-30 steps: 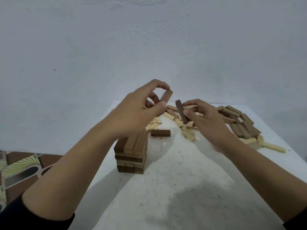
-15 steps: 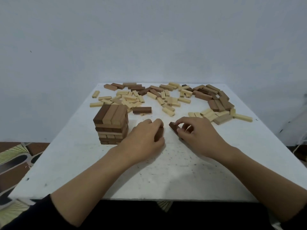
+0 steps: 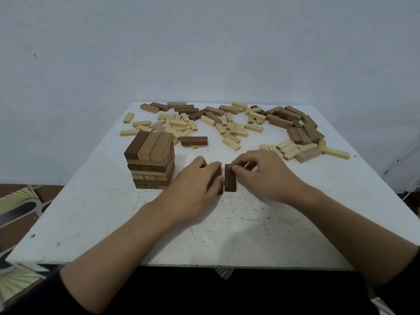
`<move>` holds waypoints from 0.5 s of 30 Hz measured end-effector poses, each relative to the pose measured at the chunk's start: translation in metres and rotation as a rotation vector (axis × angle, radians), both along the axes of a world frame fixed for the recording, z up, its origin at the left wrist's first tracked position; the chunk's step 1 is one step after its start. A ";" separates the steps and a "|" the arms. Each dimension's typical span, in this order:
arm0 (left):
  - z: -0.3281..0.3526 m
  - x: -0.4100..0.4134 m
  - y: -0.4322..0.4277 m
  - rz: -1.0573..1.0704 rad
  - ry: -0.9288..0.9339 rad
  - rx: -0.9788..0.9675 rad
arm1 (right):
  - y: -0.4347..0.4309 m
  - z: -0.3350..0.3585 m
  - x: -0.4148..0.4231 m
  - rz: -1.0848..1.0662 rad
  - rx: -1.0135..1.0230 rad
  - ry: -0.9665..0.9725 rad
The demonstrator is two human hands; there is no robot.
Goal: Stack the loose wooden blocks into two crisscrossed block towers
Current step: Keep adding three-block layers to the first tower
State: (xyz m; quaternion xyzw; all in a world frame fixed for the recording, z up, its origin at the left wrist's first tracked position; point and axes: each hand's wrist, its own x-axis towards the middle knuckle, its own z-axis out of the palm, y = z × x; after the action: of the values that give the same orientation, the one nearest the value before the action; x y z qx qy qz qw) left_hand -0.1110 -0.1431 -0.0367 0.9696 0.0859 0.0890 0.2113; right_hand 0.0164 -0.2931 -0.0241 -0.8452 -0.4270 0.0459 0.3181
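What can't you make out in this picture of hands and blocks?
Head view:
1. The covered block: the left hand hides most of it.
2. Under the right hand, behind the dark block it pinches: block or shadow, unclear.
3. Numbers on the pale blocks: too small to read.
4. The tower: its far faces turn away.

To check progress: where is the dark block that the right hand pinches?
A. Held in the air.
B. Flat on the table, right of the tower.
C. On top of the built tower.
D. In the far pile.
B: the right hand pinches a dark block lying flat on the table right of the tower, beside a second dark block that the left hand grips.
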 end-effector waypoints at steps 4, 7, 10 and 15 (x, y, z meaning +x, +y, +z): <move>-0.002 -0.001 0.001 0.020 -0.051 -0.040 | 0.017 0.009 0.021 0.008 0.108 -0.051; -0.005 -0.001 0.001 0.030 -0.087 -0.078 | 0.039 0.012 0.038 0.046 0.140 -0.093; -0.008 -0.001 0.001 0.029 -0.093 -0.091 | 0.062 0.008 0.053 0.087 0.100 -0.099; -0.010 0.000 0.003 0.029 -0.111 -0.111 | 0.089 -0.003 0.067 0.182 -0.014 -0.155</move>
State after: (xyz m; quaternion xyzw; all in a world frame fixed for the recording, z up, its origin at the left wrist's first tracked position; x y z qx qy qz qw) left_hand -0.1114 -0.1399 -0.0468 0.9486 0.0930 0.1406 0.2677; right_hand 0.0830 -0.2039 -0.0270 -0.8061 -0.5249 0.0119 0.2729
